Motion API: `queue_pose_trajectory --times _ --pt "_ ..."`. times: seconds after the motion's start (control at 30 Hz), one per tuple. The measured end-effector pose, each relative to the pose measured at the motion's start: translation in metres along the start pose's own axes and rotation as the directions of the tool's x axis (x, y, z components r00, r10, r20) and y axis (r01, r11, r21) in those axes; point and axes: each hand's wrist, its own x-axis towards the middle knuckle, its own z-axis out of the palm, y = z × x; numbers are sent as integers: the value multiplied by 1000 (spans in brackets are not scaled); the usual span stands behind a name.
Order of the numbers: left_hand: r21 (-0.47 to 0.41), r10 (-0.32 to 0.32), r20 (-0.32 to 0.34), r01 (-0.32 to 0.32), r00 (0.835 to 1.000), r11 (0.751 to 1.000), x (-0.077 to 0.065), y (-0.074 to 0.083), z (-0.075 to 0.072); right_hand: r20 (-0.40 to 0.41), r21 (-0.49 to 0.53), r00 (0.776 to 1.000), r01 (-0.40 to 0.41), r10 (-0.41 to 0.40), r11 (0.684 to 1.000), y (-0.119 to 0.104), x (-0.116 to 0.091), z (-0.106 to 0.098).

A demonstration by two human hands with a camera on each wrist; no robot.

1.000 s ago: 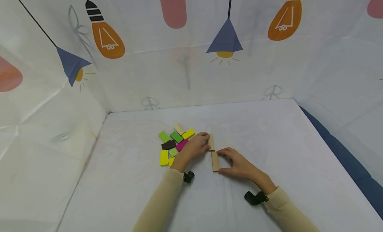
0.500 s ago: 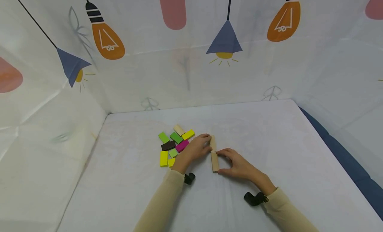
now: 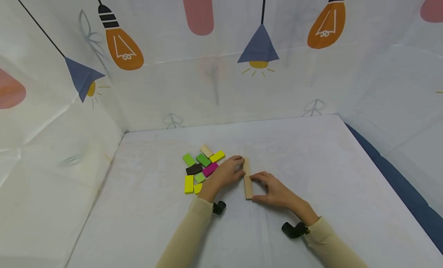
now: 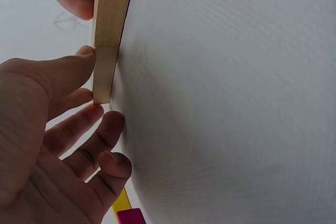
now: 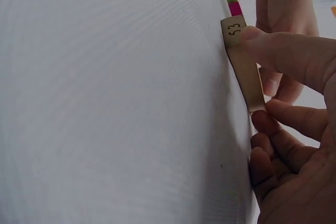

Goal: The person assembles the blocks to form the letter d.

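Observation:
Two plain wooden blocks lie end to end in a line on the white table. My left hand [image 3: 226, 173] holds the far wooden block [image 3: 247, 166] from its left side; in the left wrist view its thumb is by the joint and a finger is at the far end. My right hand [image 3: 278, 190] pinches the near wooden block [image 3: 248, 188] lengthwise from the right. In the right wrist view, the thumb lies on the end marked 53 of this near block [image 5: 247, 77]. My right fingers hide the far block there.
Left of my left hand is a loose group of blocks: yellow [image 3: 189, 184], dark brown [image 3: 194, 169], magenta [image 3: 210, 169], green [image 3: 203, 160] and one plain wooden block [image 3: 206, 150]. White printed sheets [image 3: 152, 91] rise behind and beside the white table [image 3: 311, 152].
The far block has shifted slightly right and toward the near block, closing their offset, with my left hand moving along. My right hand and the near block have hardly moved.

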Motion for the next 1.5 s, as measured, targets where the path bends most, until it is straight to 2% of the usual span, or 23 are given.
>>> queue_pose_trajectory --times 0.23,0.4,0.5,0.6,0.73,0.83,0.93,1.07,1.2,1.5 --pt "-35 -2 -47 1 999 999 -7 -4 0 -46 40 999 0 2 999 1 2 -1" --pt "-62 -32 -101 25 994 998 -15 -8 -4 -95 52 995 39 -34 998 4 8 -1" --pt "-69 -28 -150 18 988 997 -23 -15 -7 -118 55 992 62 -55 997 4 13 -1" --pt "-76 -28 -213 12 977 997 -33 -23 -12 -127 75 990 65 -56 995 4 18 0" --pt "-88 -40 -301 14 953 996 -45 -37 -22 -134 88 990 64 -52 994 7 21 3" --pt "-110 -62 -341 25 938 994 -52 -45 -28 -135 105 990 52 -38 993 9 23 6" --pt "-132 -98 -344 55 934 990 -58 -51 -32 -136 142 991 42 -22 989 11 23 8" --pt "-134 -144 -310 107 940 985 -63 -57 -38 -143 177 989 60 -35 982 11 24 9" --pt "-146 -186 -292 148 938 978 -66 -60 -43 -143 187 989 74 -48 980 10 25 8" --pt "-138 -195 -281 161 940 977 -70 -67 -46 -110 118 990 106 -93 987 8 28 1"
